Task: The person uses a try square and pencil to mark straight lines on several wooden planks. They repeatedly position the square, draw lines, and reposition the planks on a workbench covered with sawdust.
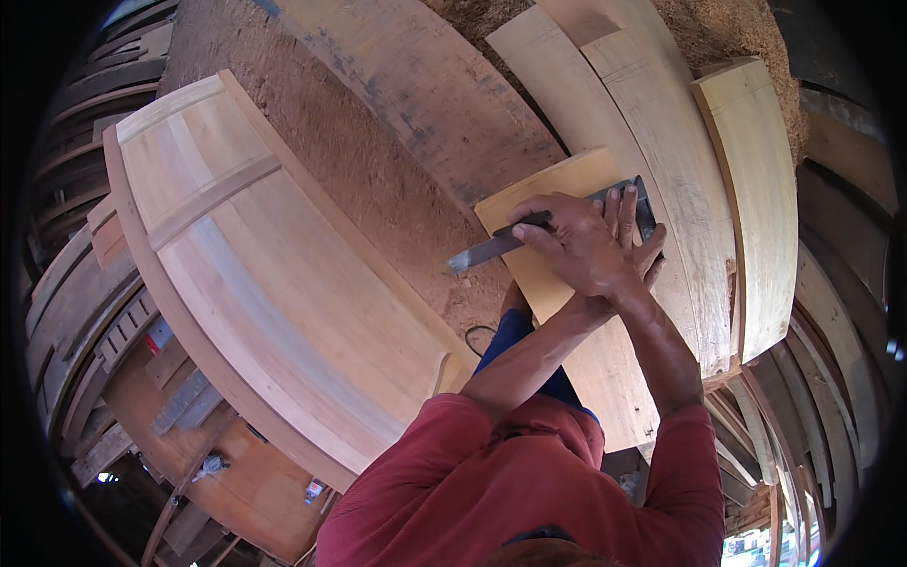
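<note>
My forearms cross, the right one over the left. My right hand [583, 248] is closed, pinching a short dark marking tool [531, 220] between thumb and fingers; whether it is a pencil or a marker I cannot tell. Under it lies a try square, its metal blade [482, 253] reaching past the left edge of a pale wooden board [543, 276]. My left hand [645, 248], partly hidden beneath my right wrist, has its fingers on the square's dark stock [648, 210] at the board's right side.
On the left lies a large framed wooden panel [283, 236]. Long planks [652, 142] and a thick timber [756, 198] lie to the right, with a worn board [406, 76] beyond. Sawdust [737, 28] covers ground at the far right. Stacked lumber [831, 378] lines both sides.
</note>
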`<state>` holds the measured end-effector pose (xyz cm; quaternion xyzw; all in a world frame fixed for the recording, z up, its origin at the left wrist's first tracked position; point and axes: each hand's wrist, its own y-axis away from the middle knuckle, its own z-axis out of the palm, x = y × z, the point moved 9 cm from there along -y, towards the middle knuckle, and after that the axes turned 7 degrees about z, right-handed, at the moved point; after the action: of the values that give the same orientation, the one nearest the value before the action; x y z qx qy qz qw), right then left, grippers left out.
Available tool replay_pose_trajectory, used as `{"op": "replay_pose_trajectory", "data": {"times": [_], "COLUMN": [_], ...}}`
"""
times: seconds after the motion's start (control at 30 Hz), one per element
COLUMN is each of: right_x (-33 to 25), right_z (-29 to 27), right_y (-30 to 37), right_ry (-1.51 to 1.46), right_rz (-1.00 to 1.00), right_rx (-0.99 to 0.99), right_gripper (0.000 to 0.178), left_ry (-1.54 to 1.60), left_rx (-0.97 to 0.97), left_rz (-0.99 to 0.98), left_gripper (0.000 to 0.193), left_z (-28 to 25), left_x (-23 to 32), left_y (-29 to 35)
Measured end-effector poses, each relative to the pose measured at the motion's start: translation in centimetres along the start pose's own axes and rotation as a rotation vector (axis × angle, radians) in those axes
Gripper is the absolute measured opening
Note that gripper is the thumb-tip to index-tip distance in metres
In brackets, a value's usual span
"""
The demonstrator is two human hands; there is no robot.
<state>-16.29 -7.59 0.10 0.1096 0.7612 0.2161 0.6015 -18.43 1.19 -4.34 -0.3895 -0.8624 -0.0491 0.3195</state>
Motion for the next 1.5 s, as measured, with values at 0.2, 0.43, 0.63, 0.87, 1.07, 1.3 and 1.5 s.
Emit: {"op": "replay_pose_trajectory", "data": {"times": [0.2,0.43,0.63,0.87,1.07,1.3,1.5], "right_x": [-1.0,-2.2,-1.1,0.2,1.1,0.0,-1.3], "right_z": [-0.5,-8.5,-14.5,-15.5,-15.8,-2.1,-2.3], "right_y": [0.2,1.3,2.6,2.6,3.2,0.4,0.2], "right_ry": [0.233,0.439,0.437,0.407,0.054,-0.008,0.263], "right_rz": [-0.005,-0.104,-0.014,0.007,0.055,0.046,-0.018], "right_rx": [0.063,0.248,0.387,0.411,0.394,-0.003,0.085], "right_gripper": [0.021,0.015,0.014,0.013,0.015,0.018,0.023], "left_ry": [0.203,0.447,-0.036,-0.026,-0.024,-0.014,0.038], "left_rx": [-0.016,0.001,-0.077,-0.089,-0.083,0.075,0.033], "left_rz": [-0.100,-0.210,-0.030,-0.056,-0.055,0.022,-0.013], "left_gripper": [0.045,0.066,0.069,0.062,0.059,0.046,0.049], "left_z": [0.4,0.7,0.1,-0.2,-0.5,-1.3,-0.4], "left_x": [-0.6,-0.9,0.4,0.3,0.4,0.1,0.0], "left_y": [0.2,-0.2,-0.8,-1.2,-1.1,-0.4,-0.1]}}
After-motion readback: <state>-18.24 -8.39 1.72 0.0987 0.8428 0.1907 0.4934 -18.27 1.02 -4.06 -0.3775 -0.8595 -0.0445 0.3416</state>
